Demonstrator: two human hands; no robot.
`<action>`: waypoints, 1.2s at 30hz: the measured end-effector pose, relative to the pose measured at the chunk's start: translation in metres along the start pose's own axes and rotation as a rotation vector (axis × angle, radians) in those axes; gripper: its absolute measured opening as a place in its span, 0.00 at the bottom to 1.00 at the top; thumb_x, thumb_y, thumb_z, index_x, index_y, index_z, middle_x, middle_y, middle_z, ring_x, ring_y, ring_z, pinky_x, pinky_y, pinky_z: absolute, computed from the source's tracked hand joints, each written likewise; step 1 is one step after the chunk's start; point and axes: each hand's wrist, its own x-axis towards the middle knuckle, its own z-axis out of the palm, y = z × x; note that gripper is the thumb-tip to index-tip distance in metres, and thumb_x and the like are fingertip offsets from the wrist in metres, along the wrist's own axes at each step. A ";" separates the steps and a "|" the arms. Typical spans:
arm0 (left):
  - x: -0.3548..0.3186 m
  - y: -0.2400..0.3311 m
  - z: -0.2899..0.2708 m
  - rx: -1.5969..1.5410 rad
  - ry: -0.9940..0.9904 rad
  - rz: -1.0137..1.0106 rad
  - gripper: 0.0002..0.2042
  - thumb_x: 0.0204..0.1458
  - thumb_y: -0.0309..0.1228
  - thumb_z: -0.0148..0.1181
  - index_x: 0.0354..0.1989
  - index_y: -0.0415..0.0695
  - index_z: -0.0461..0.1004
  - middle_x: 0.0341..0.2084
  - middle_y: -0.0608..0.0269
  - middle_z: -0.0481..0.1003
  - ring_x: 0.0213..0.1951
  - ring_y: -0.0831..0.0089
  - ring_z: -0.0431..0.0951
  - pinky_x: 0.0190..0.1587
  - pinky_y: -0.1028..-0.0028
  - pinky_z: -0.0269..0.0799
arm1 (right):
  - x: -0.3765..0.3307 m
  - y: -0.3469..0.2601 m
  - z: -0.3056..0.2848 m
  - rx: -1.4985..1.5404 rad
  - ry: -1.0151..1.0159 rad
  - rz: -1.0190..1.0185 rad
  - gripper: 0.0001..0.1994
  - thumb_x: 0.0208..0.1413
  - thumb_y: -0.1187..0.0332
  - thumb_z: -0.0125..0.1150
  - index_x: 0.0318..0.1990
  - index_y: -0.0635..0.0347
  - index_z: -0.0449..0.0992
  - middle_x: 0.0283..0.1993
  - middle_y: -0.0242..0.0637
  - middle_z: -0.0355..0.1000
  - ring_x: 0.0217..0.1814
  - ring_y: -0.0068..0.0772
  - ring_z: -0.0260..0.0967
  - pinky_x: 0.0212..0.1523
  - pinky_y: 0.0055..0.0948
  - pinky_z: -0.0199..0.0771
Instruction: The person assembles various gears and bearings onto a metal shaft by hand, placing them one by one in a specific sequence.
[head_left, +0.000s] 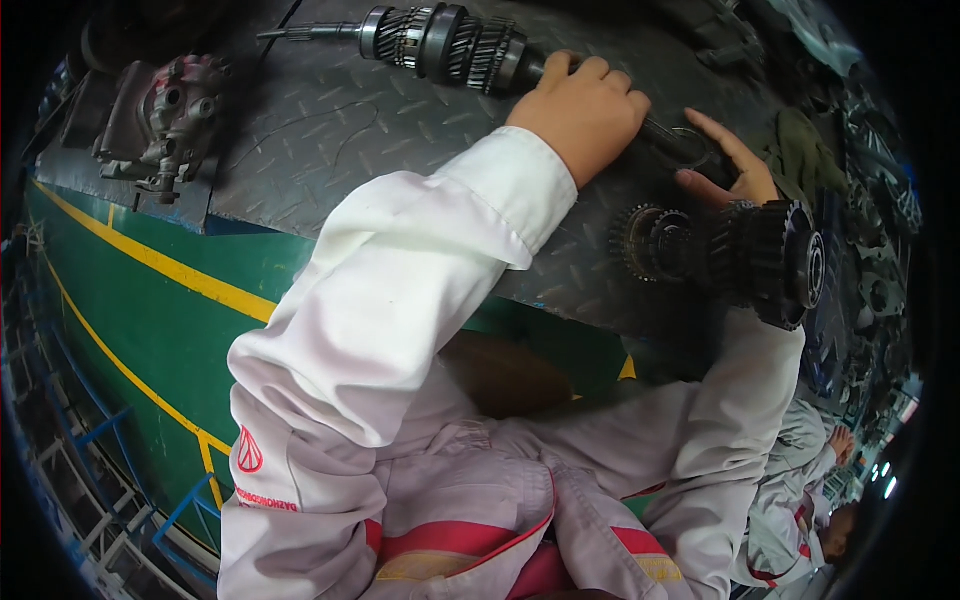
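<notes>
A gear shaft (445, 45) with several helical gears lies across the far part of the dark tread-plate bench, its thin splined end pointing left. My left hand (585, 112) is closed over the shaft's right end. From under that hand a dark bar runs right to a curved, ring-like dark piece (690, 148); whether it joins the shaft is hidden. My right hand (738, 165) is beside the curved piece, thumb and forefinger stretched apart around it; its other fingers are hidden. A second gear shaft (735, 250), with stacked gears and a bearing, hides my right wrist.
A grey metal housing (165, 125) with red marks sits at the bench's left end. Dark cloth gloves (805, 150) and many metal parts (880, 260) lie to the right. Another person (795, 500) is at lower right. Green floor (150, 330) with yellow lines shows below the bench.
</notes>
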 end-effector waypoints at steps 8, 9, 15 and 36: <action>0.000 -0.010 -0.008 -0.132 -0.041 0.038 0.16 0.55 0.28 0.60 0.53 0.49 0.76 0.47 0.62 0.78 0.54 0.60 0.74 0.63 0.58 0.62 | -0.005 0.014 0.007 0.036 0.158 -0.044 0.32 0.53 0.70 0.76 0.67 0.53 0.71 0.63 0.41 0.74 0.64 0.34 0.71 0.66 0.31 0.68; 0.000 -0.011 -0.009 -0.122 -0.045 0.042 0.17 0.54 0.27 0.60 0.53 0.49 0.76 0.48 0.62 0.78 0.54 0.60 0.74 0.63 0.58 0.62 | -0.004 0.026 0.005 0.125 0.209 -0.120 0.31 0.53 0.74 0.73 0.66 0.56 0.72 0.61 0.40 0.75 0.59 0.32 0.74 0.62 0.30 0.72; 0.001 -0.013 -0.014 -0.205 0.010 0.041 0.14 0.57 0.28 0.62 0.52 0.48 0.77 0.44 0.60 0.79 0.51 0.55 0.75 0.60 0.57 0.64 | -0.031 0.049 -0.028 0.204 0.300 -0.036 0.32 0.45 0.75 0.76 0.62 0.67 0.74 0.56 0.45 0.77 0.59 0.31 0.74 0.62 0.28 0.71; 0.000 -0.008 0.000 -0.178 0.014 0.018 0.15 0.54 0.31 0.65 0.51 0.49 0.78 0.40 0.61 0.78 0.48 0.57 0.75 0.63 0.56 0.63 | -0.102 0.020 -0.086 0.699 0.410 -0.531 0.56 0.49 0.43 0.72 0.74 0.72 0.49 0.72 0.61 0.59 0.67 0.38 0.67 0.70 0.32 0.62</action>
